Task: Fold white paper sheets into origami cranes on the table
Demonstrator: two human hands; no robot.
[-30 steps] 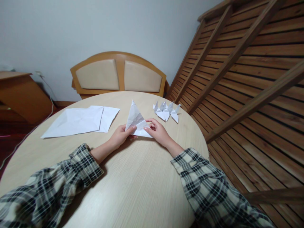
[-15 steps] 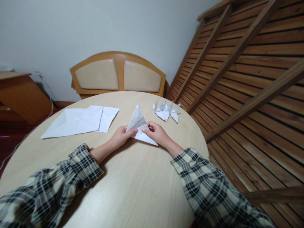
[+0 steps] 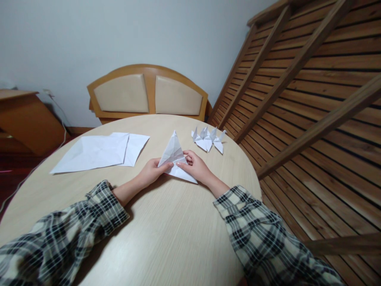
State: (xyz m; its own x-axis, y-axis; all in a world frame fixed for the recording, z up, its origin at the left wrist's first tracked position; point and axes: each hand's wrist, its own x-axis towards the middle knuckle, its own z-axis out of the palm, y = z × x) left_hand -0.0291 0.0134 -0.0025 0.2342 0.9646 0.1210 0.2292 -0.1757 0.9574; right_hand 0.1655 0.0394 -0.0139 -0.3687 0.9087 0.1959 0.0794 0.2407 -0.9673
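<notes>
- A folded white paper (image 3: 173, 147), its point aimed away, is pinched at its left edge by the left hand (image 3: 151, 171) and at its right by the right hand (image 3: 195, 166), over the tabletop (image 3: 166, 226).
- Creases could be skewed, or the paper torn, if uneven pressure were applied by the thumbs.
- The paper's underside and the left fingers beneath are hidden.
- Origami cranes (image 3: 207, 143), beyond the right hand, are crowded; their count is hard to tell.
- Left, one creased sheet (image 3: 92, 153) is partly overlapped onto another (image 3: 136, 149).

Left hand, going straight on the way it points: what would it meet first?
The left hand would meet the folded paper in its grip, then probably the right hand; depth is unclear.
</notes>
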